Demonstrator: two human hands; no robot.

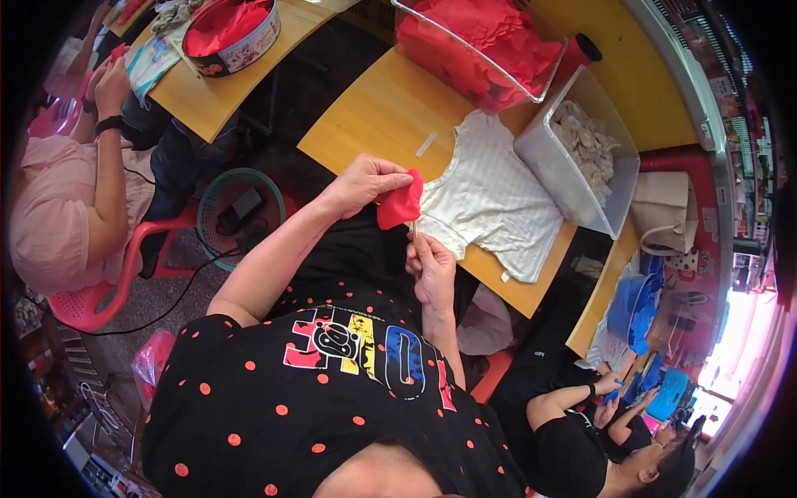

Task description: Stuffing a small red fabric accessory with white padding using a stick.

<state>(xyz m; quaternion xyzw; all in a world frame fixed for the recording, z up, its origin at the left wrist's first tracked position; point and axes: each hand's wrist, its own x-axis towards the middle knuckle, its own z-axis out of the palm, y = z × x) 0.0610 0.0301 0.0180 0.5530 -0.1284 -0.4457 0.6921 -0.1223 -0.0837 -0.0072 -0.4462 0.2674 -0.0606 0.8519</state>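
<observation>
My left hand (365, 184) is closed, pinching the upper edge of a small red fabric piece (402, 204) between thumb and fingers. Just below it, my right hand (432, 264) is closed around a thin, pale stick-like tool (414, 227). Its tip meets the lower edge of the red piece; the exact kind of tool is too small to tell. Both hands are held over my lap, at the near edge of the wooden table (353, 112). Close beyond them, a white short-sleeved shirt (498, 187) lies spread on the tabletop.
A clear bin of red pieces (477, 46) stands at the back, beside a clear bin of whitish pieces (581, 149). A round tin (237, 41) holds more red pieces. A green basket (207, 203) sits on the floor. People work at left and lower right.
</observation>
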